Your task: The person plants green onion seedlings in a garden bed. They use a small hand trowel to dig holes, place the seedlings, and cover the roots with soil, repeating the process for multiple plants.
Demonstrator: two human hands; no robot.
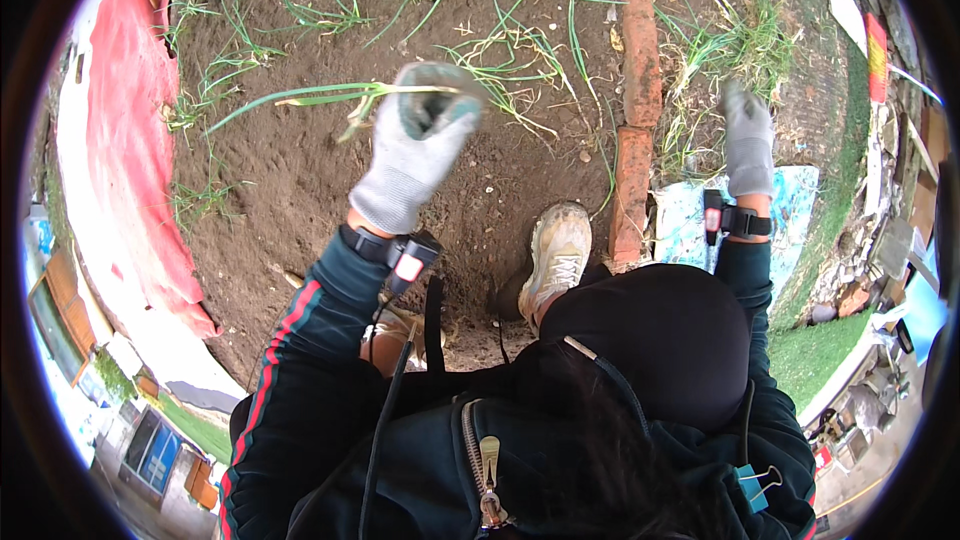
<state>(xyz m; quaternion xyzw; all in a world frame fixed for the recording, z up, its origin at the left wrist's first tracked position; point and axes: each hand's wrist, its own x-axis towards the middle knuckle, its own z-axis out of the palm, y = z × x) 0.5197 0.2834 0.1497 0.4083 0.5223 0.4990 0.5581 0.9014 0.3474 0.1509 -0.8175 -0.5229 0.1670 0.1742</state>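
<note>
In a grey work glove with a green palm, my left hand (418, 146) grips a spring onion plant (330, 94) above the soil. Its long green leaves point left, and the pale stem lies across my curled fingers. My right hand (748, 135), gloved alike, is out to the right, beside a heap of pulled green and yellowed plants (705, 56). Its fingertips are blurred, so whether they touch the heap or hold anything is hard to see. More spring onions (510, 64) stand or droop in the bare brown soil (322, 165) beyond my left hand.
A row of red bricks (637, 60) edges the bed on the right. A blue and white sheet (686, 221) lies under my right wrist. Red cloth (135, 142) lines the left side. My dusty shoe (559, 247) stands on the soil near the bricks. Green turf (817, 352) lies farther right.
</note>
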